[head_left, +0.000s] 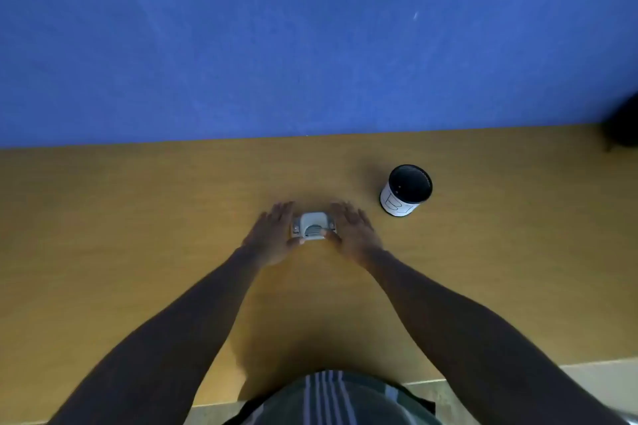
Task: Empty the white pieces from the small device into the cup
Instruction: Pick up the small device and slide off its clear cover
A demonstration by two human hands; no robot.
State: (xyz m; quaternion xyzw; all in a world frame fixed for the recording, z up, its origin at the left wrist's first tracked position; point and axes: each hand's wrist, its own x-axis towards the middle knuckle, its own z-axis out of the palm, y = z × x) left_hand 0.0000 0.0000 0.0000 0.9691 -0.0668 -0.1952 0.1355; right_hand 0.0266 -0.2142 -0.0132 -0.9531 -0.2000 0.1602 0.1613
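Note:
A small grey-white device [313,226] rests on the yellow-brown table [138,217], near the middle. My left hand [271,238] lies flat against its left side, thumb at the front corner. My right hand [352,235] flanks its right side, thumb touching the front edge. The fingers of both hands are spread and the device stays on the table. The cup [406,190], white outside and dark inside, stands upright to the right and slightly behind the device. No white pieces show.
A blue wall [310,38] rises at the table's far edge. A dark object [623,124] sits at the far right edge of the view. The table's near edge runs just in front of my body.

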